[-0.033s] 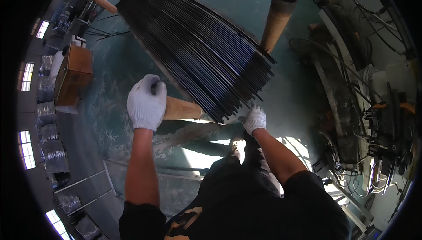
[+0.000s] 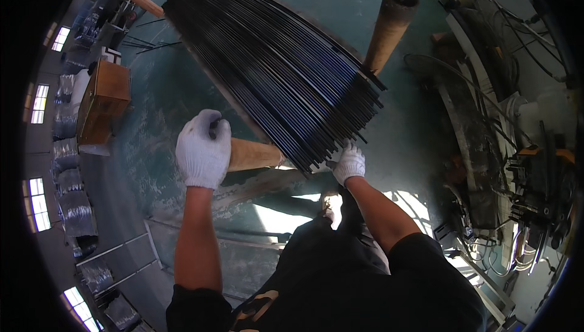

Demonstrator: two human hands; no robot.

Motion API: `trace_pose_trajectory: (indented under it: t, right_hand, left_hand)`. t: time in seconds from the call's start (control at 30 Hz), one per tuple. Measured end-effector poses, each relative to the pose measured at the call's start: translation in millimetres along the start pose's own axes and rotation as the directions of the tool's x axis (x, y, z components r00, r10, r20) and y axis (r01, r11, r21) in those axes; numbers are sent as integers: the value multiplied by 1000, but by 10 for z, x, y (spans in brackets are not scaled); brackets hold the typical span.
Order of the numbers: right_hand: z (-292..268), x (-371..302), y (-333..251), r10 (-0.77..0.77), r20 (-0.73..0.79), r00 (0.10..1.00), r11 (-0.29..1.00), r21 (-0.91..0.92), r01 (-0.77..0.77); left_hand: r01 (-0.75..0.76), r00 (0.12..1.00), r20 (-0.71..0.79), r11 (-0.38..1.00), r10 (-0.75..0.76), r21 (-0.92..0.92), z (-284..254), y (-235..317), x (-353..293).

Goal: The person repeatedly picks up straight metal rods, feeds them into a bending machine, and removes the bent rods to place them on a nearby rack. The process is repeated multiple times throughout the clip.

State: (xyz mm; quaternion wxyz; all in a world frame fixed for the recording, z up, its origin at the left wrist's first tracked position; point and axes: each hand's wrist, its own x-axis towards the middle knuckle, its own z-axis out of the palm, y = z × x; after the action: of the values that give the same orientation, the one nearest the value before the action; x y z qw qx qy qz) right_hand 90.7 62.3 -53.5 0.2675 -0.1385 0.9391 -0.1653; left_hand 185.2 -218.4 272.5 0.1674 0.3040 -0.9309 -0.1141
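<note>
Head view, read as a clock with twelve at the top: pale green, scuffed floor (image 2: 420, 131) runs under nearly everything. Across it lies the broad bundle of black rods (image 2: 267, 64), its far end toward eleven, its uneven near ends reaching about the middle of the dial, with a bluish sheen along the side toward one o'clock. The wearer's dark clothing (image 2: 353, 283) fills six o'clock, and machinery (image 2: 538, 180) with looping hoses crowds three. Between nine and ten stands a brown box (image 2: 112, 89). Three brown posts flank the rods: one with a dark top (image 2: 389, 34) at one o'clock, one (image 2: 252, 154) just left of centre, and a farther one (image 2: 143, 2) between ten and eleven. At nine, the gloved left hand (image 2: 204, 148) covers the end of the post left of centre, fingers curled; I can't tell whether it grips. Toward four, the gloved right hand (image 2: 350, 163) is at the near rod ends, thumb apart from fingers; whether it touches them I can't make out. A pale shoe (image 2: 331, 205) shows near five. Thinnest, a few loose dark rods (image 2: 140, 44) lie near ten.
</note>
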Motion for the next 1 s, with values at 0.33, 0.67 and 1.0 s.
trace_pose_trajectory:
  t: [0.33, 0.67, 1.0]
  right_hand:
    - [357, 1181, -1158, 25, 101, 995, 983, -182, -7]
    - [379, 1456, -940, -77, 267, 961, 992, -75, 100]
    - [151, 1949, -653, -183, 453, 872, 972, 214, 93]
  left_hand:
    - [273, 961, 74, 953, -266, -131, 117, -141, 263]
    - [248, 968, 41, 968, -246, -50, 157, -109, 417]
    - [258, 965, 39, 964, -261, 64, 170, -63, 517]
